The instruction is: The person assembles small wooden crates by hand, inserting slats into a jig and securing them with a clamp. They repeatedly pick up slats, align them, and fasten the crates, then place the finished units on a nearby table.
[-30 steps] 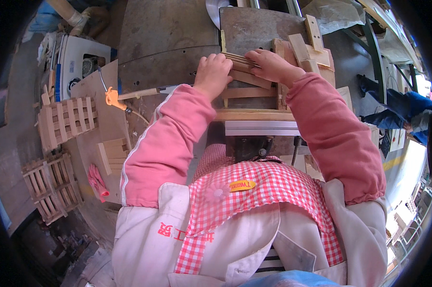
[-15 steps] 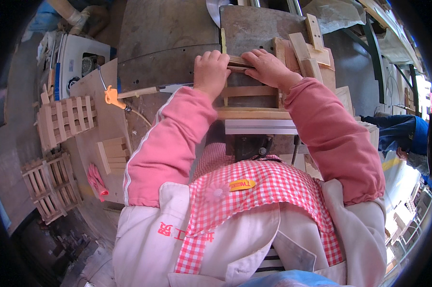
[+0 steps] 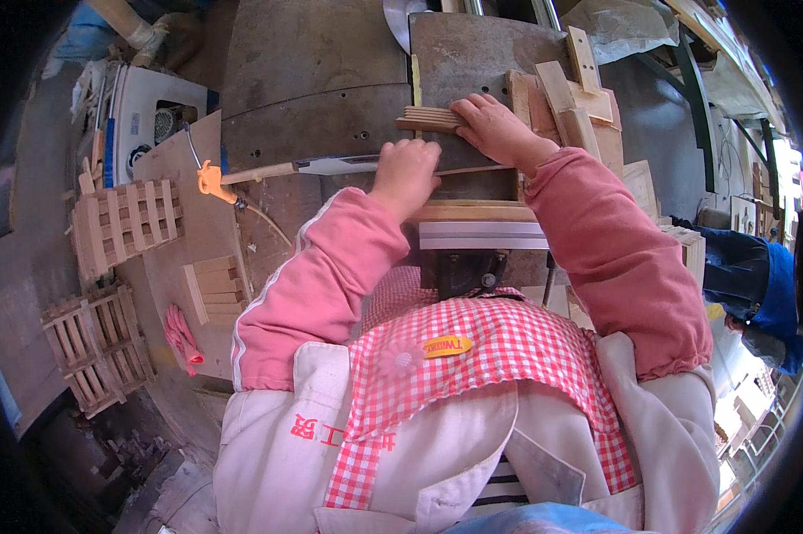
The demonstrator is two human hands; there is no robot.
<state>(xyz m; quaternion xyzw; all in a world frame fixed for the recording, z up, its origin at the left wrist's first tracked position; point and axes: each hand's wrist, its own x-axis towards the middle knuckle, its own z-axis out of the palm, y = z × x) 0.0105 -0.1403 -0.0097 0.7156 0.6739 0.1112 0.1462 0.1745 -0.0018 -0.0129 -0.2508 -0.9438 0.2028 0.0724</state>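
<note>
Bright daylight fills the scene, evenly lighting the pink sleeves and the checked apron at centre. The right edge of the frame is overexposed, washing out detail there. Shadows are soft: a dim patch lies under the bench (image 3: 312, 133) at centre, and the lower left sinks into darkness. The fisheye lens bends straight edges toward the rim, and a black vignette rings the frame. The centre is sharp; the margins smear slightly.

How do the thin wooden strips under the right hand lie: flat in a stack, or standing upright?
Flat in a stack. The thin wooden strips lie layered on the metal table, with the right hand resting on their end.
</note>
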